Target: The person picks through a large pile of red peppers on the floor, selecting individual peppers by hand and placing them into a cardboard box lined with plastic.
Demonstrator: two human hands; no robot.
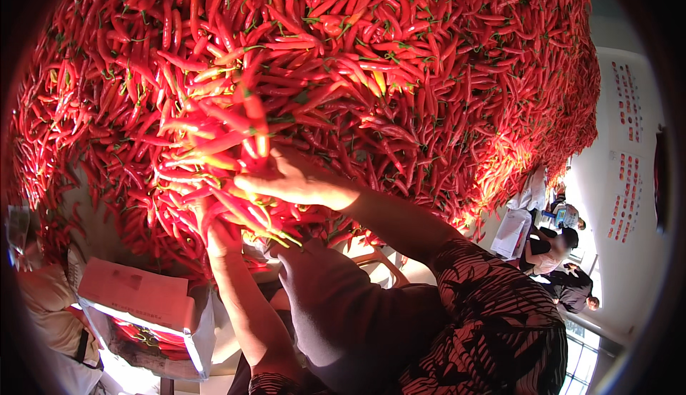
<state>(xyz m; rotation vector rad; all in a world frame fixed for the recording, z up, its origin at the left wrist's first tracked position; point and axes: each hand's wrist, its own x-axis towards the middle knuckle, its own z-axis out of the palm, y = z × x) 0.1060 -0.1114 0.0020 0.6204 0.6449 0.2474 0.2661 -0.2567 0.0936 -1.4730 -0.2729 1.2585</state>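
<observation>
A great heap of red chili peppers (482,73) with green stems spreads before me. My left hand (221,238) holds a loose bunch of peppers (236,210) from the near side, its fingers mostly hidden by them. Across from it, my right hand (300,180) grips peppers at the bunch's right side, its thumb pointing left. A motion-blurred pepper (256,119) stands up past the right fingers, whose tips are covered. Strong sunlight washes out part of both hands and the peppers between them.
An open carton (134,293) at lower left contains red peppers. Beside it a person's sleeve (45,293) shows. At right are white bags (512,234), a scale (560,217) and several people (552,255). A wooden chair (383,261) stands behind my apron.
</observation>
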